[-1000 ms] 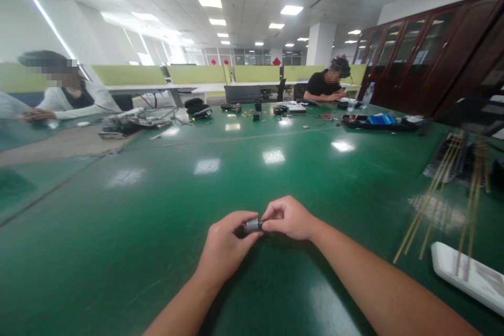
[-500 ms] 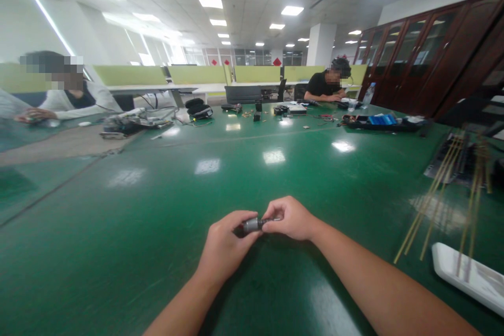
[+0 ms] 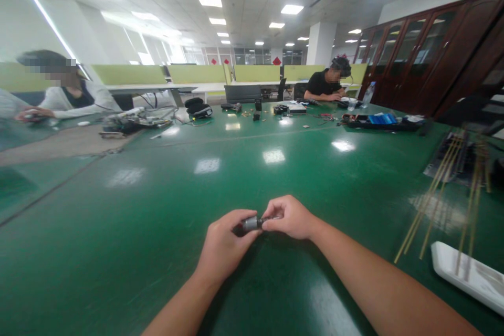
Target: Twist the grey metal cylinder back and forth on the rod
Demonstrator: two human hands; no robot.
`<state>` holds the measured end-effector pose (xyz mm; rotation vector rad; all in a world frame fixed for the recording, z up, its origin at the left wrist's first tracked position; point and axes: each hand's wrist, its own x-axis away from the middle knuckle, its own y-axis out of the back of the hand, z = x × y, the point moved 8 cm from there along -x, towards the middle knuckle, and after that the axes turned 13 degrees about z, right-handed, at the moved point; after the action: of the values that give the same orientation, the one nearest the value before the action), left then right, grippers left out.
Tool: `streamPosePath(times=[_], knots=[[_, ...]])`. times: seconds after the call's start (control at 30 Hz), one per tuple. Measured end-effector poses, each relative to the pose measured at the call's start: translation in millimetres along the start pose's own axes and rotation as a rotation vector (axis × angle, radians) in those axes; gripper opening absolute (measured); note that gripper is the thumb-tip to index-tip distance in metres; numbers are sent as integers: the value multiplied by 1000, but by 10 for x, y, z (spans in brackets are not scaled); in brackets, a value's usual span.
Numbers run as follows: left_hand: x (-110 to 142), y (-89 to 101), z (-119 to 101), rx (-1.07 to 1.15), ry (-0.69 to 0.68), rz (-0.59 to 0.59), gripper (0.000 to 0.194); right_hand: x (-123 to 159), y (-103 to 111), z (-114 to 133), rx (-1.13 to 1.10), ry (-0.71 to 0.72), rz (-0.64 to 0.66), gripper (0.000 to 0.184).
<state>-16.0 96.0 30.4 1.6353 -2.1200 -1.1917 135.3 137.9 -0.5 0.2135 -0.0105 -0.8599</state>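
Above the green table [image 3: 165, 189], low in the middle of the head view, I hold a small silver cylinder [image 3: 250, 223] that looks like a little motor. My left hand [image 3: 224, 241] is closed around its body, thumb below and fingers above. From its right end sticks a narrow dark shaft-like part [image 3: 264, 219], pinched by the thumb and fingertips of my right hand [image 3: 289, 218]. The two hands almost touch. My fingers hide the left end of the cylinder and most of the narrow part.
At right lie thin wooden sticks [image 3: 429, 199] and a white tray [image 3: 452, 265]. Farther back are a black tray with blue packs [image 3: 380, 121], a bottle [image 3: 369, 95], a black pouch [image 3: 199, 109] and electronic parts [image 3: 132, 119]. Two people sit across the table.
Both hands keep nearly the same place and grip. A reddish bit at the cylinder's left end no longer shows. The person at left has shifted slightly.
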Motion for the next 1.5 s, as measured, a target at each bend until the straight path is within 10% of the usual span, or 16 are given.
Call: streamPosePath(times=[1.5], knots=[[-13,105,18,-6,53,-101,25,54,151,55,54,50,-109,14]])
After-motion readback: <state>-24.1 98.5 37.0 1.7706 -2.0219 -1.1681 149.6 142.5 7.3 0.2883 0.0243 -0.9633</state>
